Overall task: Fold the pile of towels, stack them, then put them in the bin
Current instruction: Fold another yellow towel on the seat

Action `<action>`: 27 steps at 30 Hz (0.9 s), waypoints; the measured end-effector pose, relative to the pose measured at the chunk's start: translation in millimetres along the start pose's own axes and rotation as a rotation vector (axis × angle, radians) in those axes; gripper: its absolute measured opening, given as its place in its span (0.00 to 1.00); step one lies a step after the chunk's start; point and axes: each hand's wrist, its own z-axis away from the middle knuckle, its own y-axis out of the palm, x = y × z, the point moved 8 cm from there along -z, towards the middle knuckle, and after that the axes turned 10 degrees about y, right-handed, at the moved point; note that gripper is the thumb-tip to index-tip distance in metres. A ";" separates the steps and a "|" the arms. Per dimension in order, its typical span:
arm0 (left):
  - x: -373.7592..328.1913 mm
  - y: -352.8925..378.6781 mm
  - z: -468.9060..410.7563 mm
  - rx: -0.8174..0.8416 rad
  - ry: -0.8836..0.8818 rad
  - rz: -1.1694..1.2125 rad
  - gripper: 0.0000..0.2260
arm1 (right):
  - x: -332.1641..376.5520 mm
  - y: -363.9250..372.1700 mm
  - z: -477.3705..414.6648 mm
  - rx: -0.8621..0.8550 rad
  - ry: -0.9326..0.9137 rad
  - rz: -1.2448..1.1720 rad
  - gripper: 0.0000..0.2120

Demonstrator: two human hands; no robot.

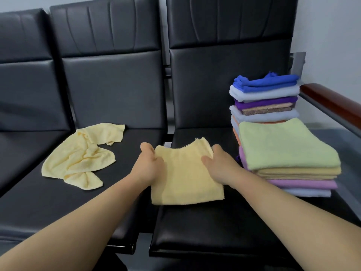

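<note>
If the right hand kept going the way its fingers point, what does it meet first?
Beyond the right hand, bare seat, then likely the black backrest; the towel stacks lie off to its right.

Three black padded chairs stand in a row. One chair (205, 227) lies under the right hand (218, 165), the next (109, 90) under and beyond the left hand (150, 167), and the third (23, 90) is farther left of it. A brown wooden armrest (332, 103) sits well right of the right hand, against a pale wall (330, 32).
</note>
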 end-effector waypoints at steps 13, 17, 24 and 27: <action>-179.6 32.1 -10.8 -0.074 0.202 0.165 0.06 | -35.9 -186.7 26.6 -0.319 -0.066 -0.253 0.13; -228.3 90.5 -25.7 0.016 0.201 0.193 0.06 | -82.8 -238.0 17.0 -0.411 -0.009 -0.211 0.10; -225.1 162.7 -43.5 0.039 0.167 -0.002 0.09 | -139.8 -246.9 -19.4 -0.438 0.093 -0.099 0.15; -211.7 177.1 -47.7 0.056 0.149 -0.054 0.09 | -153.7 -246.2 -25.6 -0.432 0.143 -0.072 0.21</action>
